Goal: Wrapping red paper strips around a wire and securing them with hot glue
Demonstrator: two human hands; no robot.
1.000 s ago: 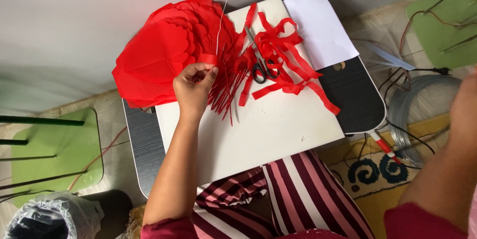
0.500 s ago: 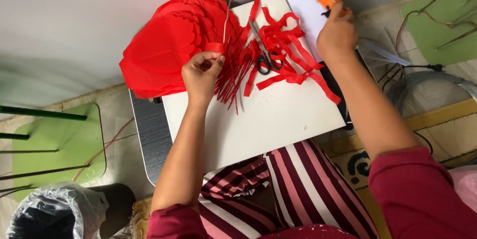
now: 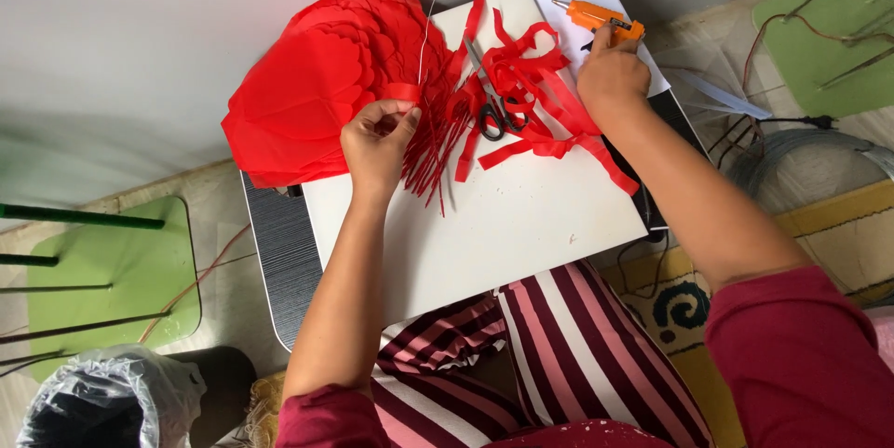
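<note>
Tabletop (image 3: 279, 262) first: a dark, striped surface spreads under everything, and on it lies a white board (image 3: 503, 224) that takes up most of your working space, its near edge reaching over your striped trousers (image 3: 559, 355). Across the far left corner of the board sprawls a big red paper flower (image 3: 317, 85), its scalloped layers fanned out and hanging past the board's edge. To its right, a tangle of red paper strips (image 3: 535, 99) is heaped on the board, with one long strip trailing down toward your right forearm. A white sheet (image 3: 596, 1) sits at the far right corner, partly under the board. Your left hand (image 3: 377, 141) is clenched in a pinch on the gathered base of the flower, where a small red band wraps it and thin red fringe (image 3: 433, 145) hangs down beside your fingers; a pale thread (image 3: 430, 10) runs straight up from that spot. Your right hand (image 3: 610, 80) reaches over the strips to the white sheet and grasps the handle of an orange glue gun (image 3: 596, 15), whose nozzle points left. Scissors (image 3: 492, 108) with black handles lie among the strips, between your two hands, touched by neither. On the floor to your left are a green stool (image 3: 102, 271) and a bin with a plastic liner (image 3: 112, 401); cables (image 3: 792, 141) lie to your right.
</note>
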